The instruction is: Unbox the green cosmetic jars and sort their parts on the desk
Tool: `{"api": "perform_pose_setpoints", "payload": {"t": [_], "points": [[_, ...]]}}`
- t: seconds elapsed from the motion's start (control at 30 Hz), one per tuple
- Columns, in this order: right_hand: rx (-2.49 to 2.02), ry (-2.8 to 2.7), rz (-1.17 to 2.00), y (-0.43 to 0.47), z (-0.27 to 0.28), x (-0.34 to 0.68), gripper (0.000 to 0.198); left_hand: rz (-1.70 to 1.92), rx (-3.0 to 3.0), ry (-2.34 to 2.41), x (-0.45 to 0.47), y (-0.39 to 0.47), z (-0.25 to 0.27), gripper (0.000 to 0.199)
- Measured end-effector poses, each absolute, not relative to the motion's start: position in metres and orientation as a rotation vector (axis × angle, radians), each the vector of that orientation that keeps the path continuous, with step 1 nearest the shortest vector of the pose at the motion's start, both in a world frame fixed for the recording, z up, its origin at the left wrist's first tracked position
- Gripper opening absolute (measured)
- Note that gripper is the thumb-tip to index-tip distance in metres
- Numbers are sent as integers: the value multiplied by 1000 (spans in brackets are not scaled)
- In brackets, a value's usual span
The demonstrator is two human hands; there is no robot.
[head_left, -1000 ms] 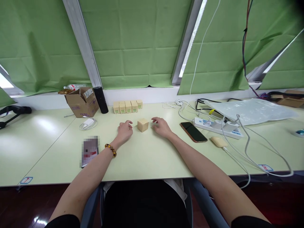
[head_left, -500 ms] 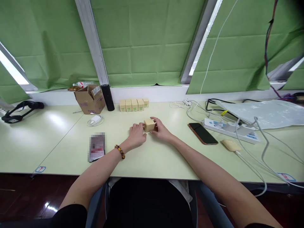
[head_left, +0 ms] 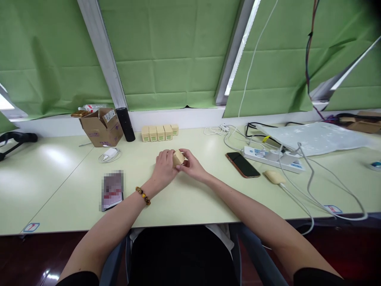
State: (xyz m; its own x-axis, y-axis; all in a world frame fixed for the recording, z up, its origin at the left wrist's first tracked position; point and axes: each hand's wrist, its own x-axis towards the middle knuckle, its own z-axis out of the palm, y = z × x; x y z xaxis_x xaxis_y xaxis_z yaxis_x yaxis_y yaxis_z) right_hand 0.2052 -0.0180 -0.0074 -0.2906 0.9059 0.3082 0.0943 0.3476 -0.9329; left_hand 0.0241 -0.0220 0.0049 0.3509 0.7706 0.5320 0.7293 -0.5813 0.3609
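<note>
A small tan cardboard box (head_left: 178, 158) is held between both hands above the middle of the table, tilted. My left hand (head_left: 164, 166) closes on its left side, the back of the hand covering part of it. On the right side, my right hand (head_left: 193, 166) grips the box with thumb and fingers. Behind them, several similar small tan boxes (head_left: 157, 134) with green labels stand in a row near the wall.
At the back left are an open cardboard carton (head_left: 102, 128), a black cylinder (head_left: 125, 124) and a white charger (head_left: 110, 153). A blurred-out phone-like item (head_left: 112, 190) lies left. To the right are a black phone (head_left: 243, 164), a power strip (head_left: 274, 159), a cream-coloured mouse-shaped object (head_left: 274, 177) and cables.
The small box has been tipped and turned in my hands. My left fingers now wrap further round its side. The whole view has shifted slightly.
</note>
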Motion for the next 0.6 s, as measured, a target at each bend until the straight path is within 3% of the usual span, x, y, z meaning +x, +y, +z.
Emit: {"api": "perform_pose_setpoints", "payload": {"t": [0.3,0.6], "points": [[-914,-1764,777,-34,15,215,54,1166,2651,1242,17,-17,6,45],[-988,-1901,574,-42,20,211,67,1071,2711,1187,16,-19,4,55]]}}
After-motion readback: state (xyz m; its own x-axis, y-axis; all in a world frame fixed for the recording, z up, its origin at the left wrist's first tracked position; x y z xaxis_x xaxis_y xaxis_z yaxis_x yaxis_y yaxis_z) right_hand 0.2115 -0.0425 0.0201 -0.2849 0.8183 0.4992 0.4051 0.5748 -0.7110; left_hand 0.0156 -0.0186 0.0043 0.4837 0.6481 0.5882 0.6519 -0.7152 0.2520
